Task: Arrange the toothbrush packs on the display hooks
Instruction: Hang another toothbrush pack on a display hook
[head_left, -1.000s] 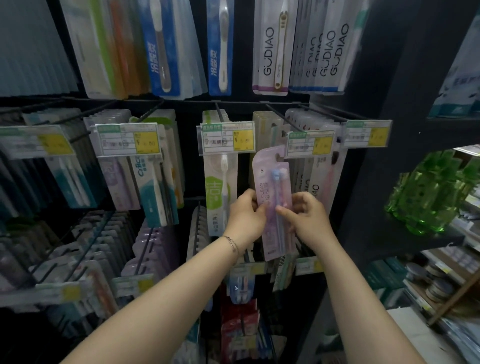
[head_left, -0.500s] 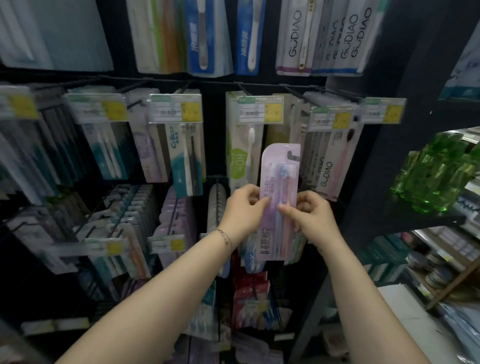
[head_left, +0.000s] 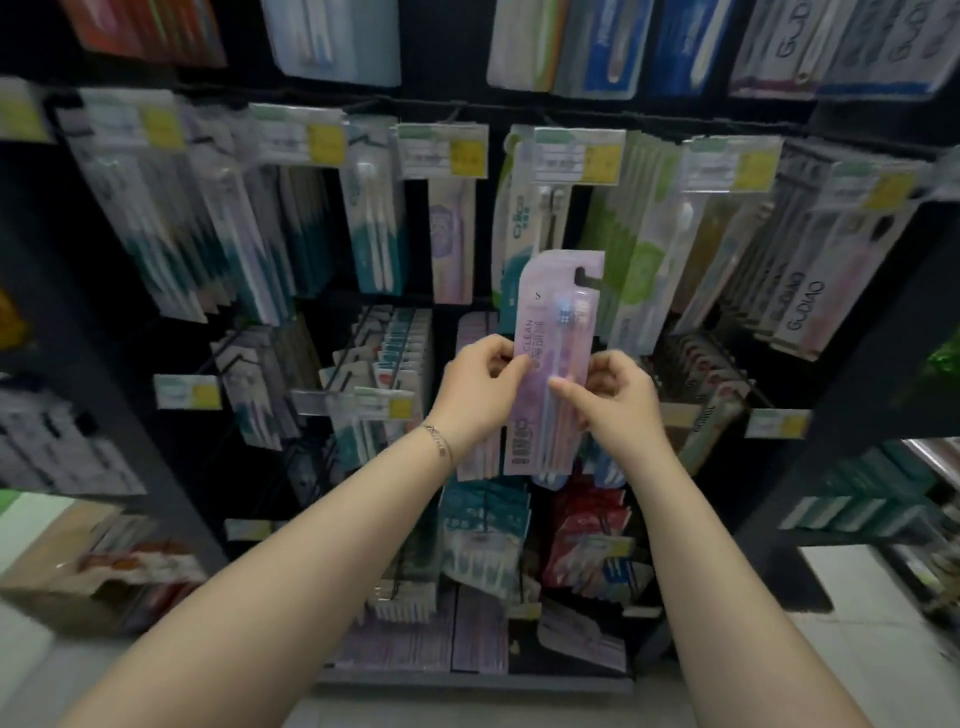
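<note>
Between my hands: pink toothbrush pack (head_left: 553, 358), upright.
Grip: left hand (head_left: 480, 389) and right hand (head_left: 615, 400) pinch its edges.
Risk: hang slot (head_left: 586, 275) at 12 o'clock missing a hook; pack drops.

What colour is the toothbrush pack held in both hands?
Pale purple-pink toothbrush pack, seen in the head view.
</note>
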